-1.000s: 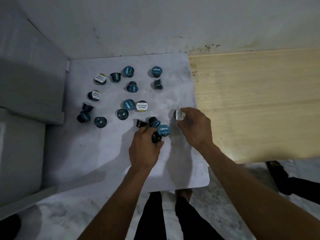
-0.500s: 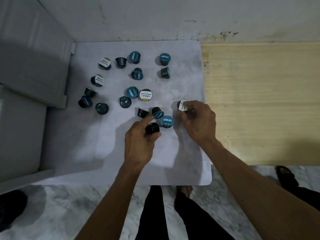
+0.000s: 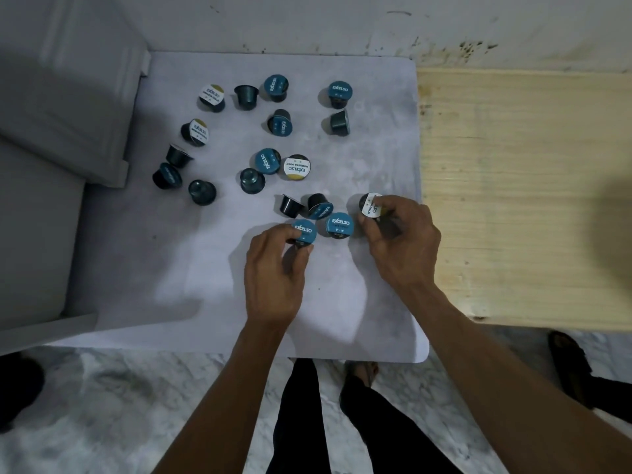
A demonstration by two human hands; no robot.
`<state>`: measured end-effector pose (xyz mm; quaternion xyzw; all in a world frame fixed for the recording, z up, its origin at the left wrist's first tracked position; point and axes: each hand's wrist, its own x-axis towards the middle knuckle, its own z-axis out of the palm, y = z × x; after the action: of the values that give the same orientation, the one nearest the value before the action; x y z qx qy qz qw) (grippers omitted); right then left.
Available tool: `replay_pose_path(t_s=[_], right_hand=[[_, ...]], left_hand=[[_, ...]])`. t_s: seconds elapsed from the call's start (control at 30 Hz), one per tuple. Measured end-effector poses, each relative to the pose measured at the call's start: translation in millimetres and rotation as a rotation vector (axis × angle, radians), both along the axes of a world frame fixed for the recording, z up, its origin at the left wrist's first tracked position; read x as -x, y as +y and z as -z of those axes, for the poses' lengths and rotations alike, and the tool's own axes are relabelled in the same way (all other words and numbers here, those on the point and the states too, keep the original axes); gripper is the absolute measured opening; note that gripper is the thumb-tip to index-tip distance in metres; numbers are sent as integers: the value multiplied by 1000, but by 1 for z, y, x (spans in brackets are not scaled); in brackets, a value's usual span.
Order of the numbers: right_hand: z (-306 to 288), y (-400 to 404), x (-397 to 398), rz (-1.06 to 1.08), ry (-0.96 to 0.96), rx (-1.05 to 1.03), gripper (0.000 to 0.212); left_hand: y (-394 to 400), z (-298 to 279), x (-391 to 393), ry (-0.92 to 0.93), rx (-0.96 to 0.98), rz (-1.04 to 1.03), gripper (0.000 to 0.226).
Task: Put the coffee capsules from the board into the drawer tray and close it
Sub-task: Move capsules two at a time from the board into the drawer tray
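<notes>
Head view. Both my forearms reach forward over the near edge of the white board (image 3: pixel 171 275), palms down, wrists slightly bent.

My left hand (image 3: pixel 273 271): fingers curled, thumb and fingertips pinched around a teal-lidded capsule (image 3: pixel 304 230), its lid tilted up toward me. The capsule is at the board surface; I cannot tell whether it is lifted or resting.

My right hand (image 3: pixel 398 244): fingers curled in, gripping a white-lidded capsule (image 3: pixel 371 206) at the fingertips, lid facing left. A second dark shape sits in the palm, too shadowed to identify.

Between the two hands: one teal-lidded capsule (image 3: pixel 339 225) upright on the board, close to both. Just beyond my left fingertips: two dark capsules (image 3: pixel 292 205) lying on their sides.

Farther ahead and to the left of my hands: the other capsules (image 3: pixel 297 166) scattered loose across the board, some lid-up, some tipped over.

Right of my right hand: a pale wooden tabletop (image 3: pixel 519 200), bordering the board.

Drawer tray: not identifiable in this view.
</notes>
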<state>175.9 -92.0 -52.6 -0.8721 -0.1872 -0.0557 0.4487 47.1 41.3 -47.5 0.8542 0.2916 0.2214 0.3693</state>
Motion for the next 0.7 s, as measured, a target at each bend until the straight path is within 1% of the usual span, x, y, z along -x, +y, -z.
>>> replay_pose_path(t_s=[0.13,0.27,0.33,0.47,0.7], right_hand=[[7,-3,3,-3,-62,-7,23],[10,-5,2,-34,-113,3,19],[5,-7,3,-31,-93,-11,18],[-18,-7,9,-3,-54,-54,22],[-76,14,43,-84,-17,-153,26]], left_hand=[[0,8,0,-53,-36,4,29],[1,13,-2,-78,-70,8,29],[1,11,-3,-88,-67,-4,29],[-1,-12,3,-85,-66,-63,27],[16,-80,45,-198,-55,-178,27]])
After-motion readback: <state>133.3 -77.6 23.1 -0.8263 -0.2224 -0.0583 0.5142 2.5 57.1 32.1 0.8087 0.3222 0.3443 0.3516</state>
